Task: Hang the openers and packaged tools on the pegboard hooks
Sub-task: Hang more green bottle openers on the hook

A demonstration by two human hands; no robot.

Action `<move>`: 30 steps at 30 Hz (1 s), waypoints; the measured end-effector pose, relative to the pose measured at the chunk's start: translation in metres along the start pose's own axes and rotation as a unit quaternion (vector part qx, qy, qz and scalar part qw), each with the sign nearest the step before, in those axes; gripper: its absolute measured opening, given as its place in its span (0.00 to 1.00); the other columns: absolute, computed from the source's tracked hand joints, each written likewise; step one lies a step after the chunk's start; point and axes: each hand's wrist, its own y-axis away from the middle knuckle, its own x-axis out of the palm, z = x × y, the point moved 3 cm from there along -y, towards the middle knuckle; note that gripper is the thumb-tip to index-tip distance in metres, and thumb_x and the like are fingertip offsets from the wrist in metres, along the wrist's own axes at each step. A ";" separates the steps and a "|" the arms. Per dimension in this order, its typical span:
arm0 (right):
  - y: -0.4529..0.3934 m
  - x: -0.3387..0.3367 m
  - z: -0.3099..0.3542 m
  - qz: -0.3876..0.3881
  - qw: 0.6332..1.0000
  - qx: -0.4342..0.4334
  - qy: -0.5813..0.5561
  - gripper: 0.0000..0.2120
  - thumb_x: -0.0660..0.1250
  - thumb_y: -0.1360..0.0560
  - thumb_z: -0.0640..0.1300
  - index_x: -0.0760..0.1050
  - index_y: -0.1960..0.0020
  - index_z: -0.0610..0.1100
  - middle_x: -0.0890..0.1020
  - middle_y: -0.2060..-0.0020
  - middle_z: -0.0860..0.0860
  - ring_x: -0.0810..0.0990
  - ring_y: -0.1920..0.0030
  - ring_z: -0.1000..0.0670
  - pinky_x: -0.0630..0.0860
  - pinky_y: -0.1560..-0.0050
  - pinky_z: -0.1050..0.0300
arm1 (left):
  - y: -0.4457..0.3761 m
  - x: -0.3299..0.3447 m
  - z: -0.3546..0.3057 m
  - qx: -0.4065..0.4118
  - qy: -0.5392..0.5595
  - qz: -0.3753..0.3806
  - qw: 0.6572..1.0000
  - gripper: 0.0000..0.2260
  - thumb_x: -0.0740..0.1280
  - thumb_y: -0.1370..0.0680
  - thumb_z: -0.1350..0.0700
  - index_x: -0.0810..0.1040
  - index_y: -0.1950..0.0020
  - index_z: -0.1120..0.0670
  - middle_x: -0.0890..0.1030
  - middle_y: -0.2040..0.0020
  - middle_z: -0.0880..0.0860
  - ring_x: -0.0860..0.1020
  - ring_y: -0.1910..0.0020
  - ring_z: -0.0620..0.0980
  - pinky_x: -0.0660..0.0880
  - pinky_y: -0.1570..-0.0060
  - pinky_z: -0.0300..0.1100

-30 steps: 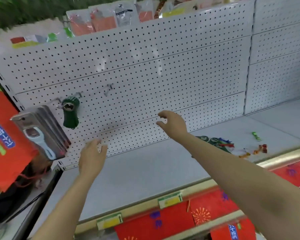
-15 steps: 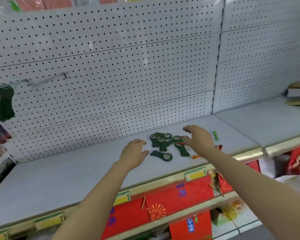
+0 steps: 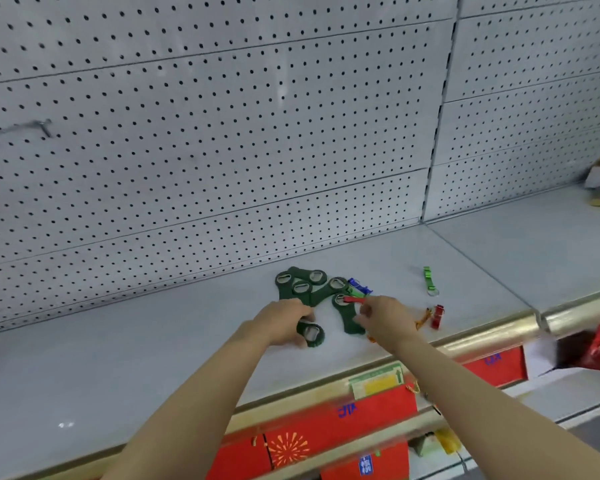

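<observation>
Both hands down on the opener pile, mid-shelf, nr the front edge.

My left hand [image 3: 284, 322] sits over the nearest green opener [image 3: 310, 334], fingers curled round its handle end, ring end poking out toward the shelf [image 3: 118, 358] front edge; can't tell if I've truly clamped it. My right hand [image 3: 383, 317] is just beside the next opener [image 3: 347, 315], long axis running front-to-back, fingers part closed, nothing clearly held. Behind: rest of the green pile [image 3: 303, 284], a blue one [image 3: 359, 285], red bits [image 3: 437, 317] and a light green one [image 3: 429, 280] off right. Far back-left on the pegboard [image 3: 222, 133], a bare hook [image 3: 44, 126] – well apart, so likely a long reach up-left.
</observation>
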 end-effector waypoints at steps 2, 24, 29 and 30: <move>-0.008 0.005 0.006 0.001 0.999 0.001 0.036 0.17 0.66 0.25 0.58 0.78 0.58 0.43 0.83 0.61 0.47 0.81 0.58 0.46 0.78 0.57 0.54 | -0.008 0.001 0.002 0.007 -0.005 0.008 1.000 0.22 0.75 0.28 0.51 0.77 0.35 0.47 0.76 0.42 0.50 0.75 0.42 0.53 0.73 0.44 0.48; -0.003 -0.013 0.020 0.156 0.888 0.202 -0.382 0.07 0.69 0.25 0.34 0.70 0.57 0.34 0.76 0.84 0.48 0.75 0.84 0.55 0.75 0.77 0.66 | 0.053 0.020 -0.010 -0.149 0.209 -0.145 0.956 0.17 0.73 0.27 0.52 0.74 0.41 0.46 0.83 0.54 0.49 0.80 0.55 0.53 0.79 0.52 0.48; 0.013 -0.004 0.019 0.186 0.696 0.290 -0.630 0.07 0.60 0.22 0.28 0.73 0.58 0.33 0.77 0.65 0.38 0.78 0.80 0.47 0.75 0.82 0.61 | 0.073 0.015 -0.025 -0.197 0.341 -0.210 0.895 0.21 0.73 0.26 0.58 0.77 0.37 0.41 0.82 0.51 0.49 0.80 0.53 0.49 0.75 0.56 0.38; 0.015 -0.004 0.019 0.201 0.646 0.304 -0.671 0.07 0.60 0.22 0.29 0.74 0.56 0.32 0.77 0.65 0.39 0.78 0.78 0.47 0.76 0.82 0.60 | 0.077 0.014 -0.028 -0.202 0.361 -0.224 0.883 0.21 0.73 0.26 0.59 0.77 0.36 0.41 0.81 0.51 0.50 0.79 0.52 0.49 0.75 0.56 0.38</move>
